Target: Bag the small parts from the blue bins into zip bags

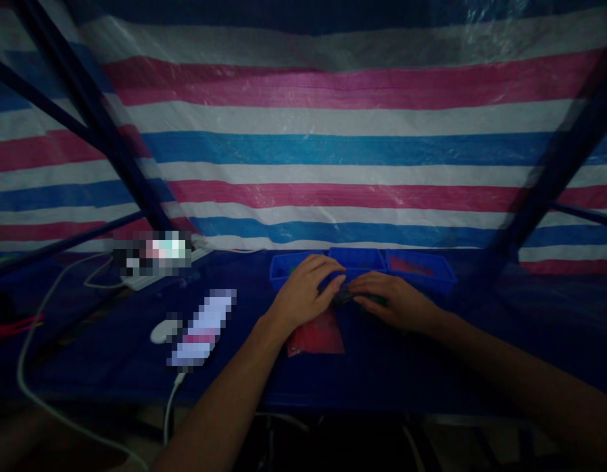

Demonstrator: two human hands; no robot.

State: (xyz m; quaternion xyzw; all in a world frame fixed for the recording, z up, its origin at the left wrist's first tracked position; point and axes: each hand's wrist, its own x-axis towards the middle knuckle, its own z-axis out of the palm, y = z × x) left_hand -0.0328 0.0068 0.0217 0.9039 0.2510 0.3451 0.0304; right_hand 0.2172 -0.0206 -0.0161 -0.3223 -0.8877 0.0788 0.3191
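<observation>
My left hand (306, 288) is over the near side of the blue trays, fingers curved and thumb apart from them, with nothing visible between. Partly under that hand lies a flat red plastic bag (317, 334) on the blue table. My right hand (394, 300) is closed, fingers bent down around a small dark object (343, 295) that pokes out toward the left thumb. Dim light hides what this object is; a greenish part shows beneath the right fingers. Whether the left thumb touches it, I cannot tell.
Behind my hands stand a left blue tray (278, 265), a middle tray (356, 257) and a right tray (444, 272) with something reddish inside. A phone (205, 328) on a white cable, a white round item (164, 332) and a power strip (146, 278) lie left. Striped sheeting (333, 151) hangs behind.
</observation>
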